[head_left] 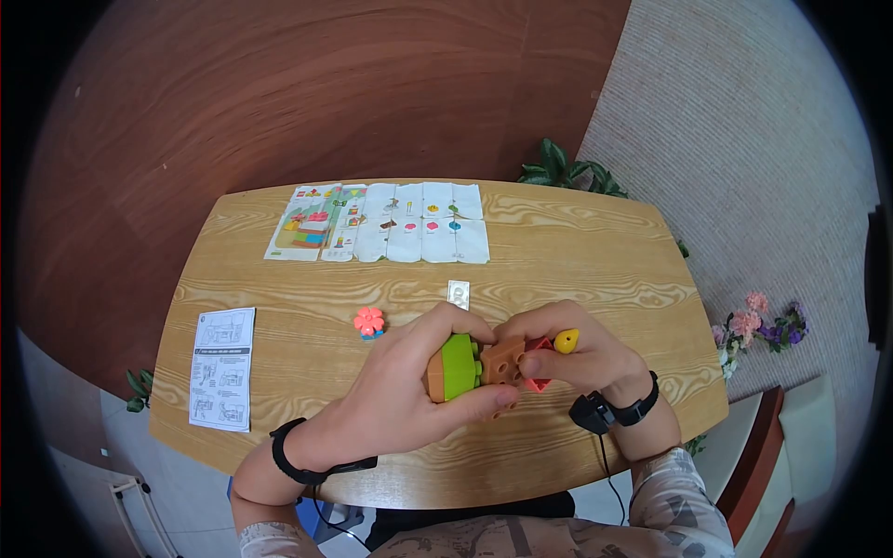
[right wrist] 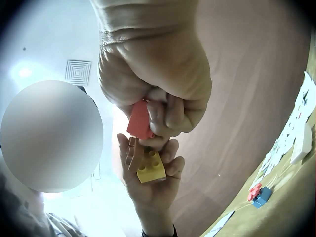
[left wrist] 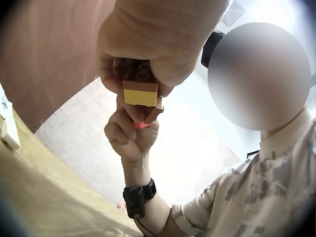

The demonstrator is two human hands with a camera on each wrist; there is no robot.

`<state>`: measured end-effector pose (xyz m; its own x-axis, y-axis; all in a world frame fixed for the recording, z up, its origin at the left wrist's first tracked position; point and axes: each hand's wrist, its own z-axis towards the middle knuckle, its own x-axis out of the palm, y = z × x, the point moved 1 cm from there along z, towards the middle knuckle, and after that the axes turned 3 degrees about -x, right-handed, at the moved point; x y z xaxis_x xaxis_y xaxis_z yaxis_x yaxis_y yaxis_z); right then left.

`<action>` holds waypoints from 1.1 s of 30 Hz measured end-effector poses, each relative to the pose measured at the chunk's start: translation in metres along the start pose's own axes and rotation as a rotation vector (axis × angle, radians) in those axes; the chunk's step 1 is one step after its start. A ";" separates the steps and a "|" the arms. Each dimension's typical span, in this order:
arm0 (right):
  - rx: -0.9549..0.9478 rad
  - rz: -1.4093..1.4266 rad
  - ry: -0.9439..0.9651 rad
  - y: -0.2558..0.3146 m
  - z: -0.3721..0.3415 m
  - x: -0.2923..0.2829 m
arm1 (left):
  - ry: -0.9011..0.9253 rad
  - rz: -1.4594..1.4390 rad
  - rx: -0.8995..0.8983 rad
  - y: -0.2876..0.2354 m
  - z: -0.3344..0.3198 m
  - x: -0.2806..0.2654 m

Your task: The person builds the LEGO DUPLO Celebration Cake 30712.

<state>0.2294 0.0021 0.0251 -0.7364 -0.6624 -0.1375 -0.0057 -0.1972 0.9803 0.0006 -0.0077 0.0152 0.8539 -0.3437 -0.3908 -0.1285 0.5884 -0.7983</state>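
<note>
Curled round a green brick (head_left: 459, 365) and the orange-brown part beside it, my left hand (head_left: 395, 381) is at the table's front centre. A brown studded piece (head_left: 503, 361) lies between both hands, touching the green brick's studded side. My right hand (head_left: 600, 361) grips a red brick (head_left: 538, 381), its thumb at the brown piece. A yellow rounded piece (head_left: 566, 340) shows at the right fingers. In the right wrist view the red brick (right wrist: 140, 120) stands out from the right fist, above the brown piece (right wrist: 132, 154). Fingers hide how the pieces join.
A pink flower on a blue brick (head_left: 369, 323) stands left of the hands. A small pale card or packet (head_left: 458, 294) lies beyond them. An unfolded picture sheet (head_left: 409, 223) is at the back, and a printed leaflet (head_left: 221, 370) at the left.
</note>
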 end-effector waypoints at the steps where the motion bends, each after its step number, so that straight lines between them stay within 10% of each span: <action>1: 0.007 0.010 -0.002 -0.002 0.001 0.000 | -0.010 0.023 0.014 -0.002 0.000 0.000; 12: -0.020 -0.193 -0.188 -0.005 0.008 0.016 | -0.123 0.090 0.053 -0.001 0.001 0.000; 18: -0.355 -0.931 -0.418 -0.011 0.004 0.036 | -0.183 0.250 0.089 0.004 0.002 0.000; 33: -0.254 -0.690 -0.332 -0.005 0.008 0.031 | -0.050 0.245 0.050 0.001 0.005 0.000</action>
<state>0.2010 -0.0116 0.0170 -0.7857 -0.0899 -0.6120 -0.4079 -0.6685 0.6219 0.0032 -0.0033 0.0162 0.8243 -0.1507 -0.5457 -0.3106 0.6856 -0.6584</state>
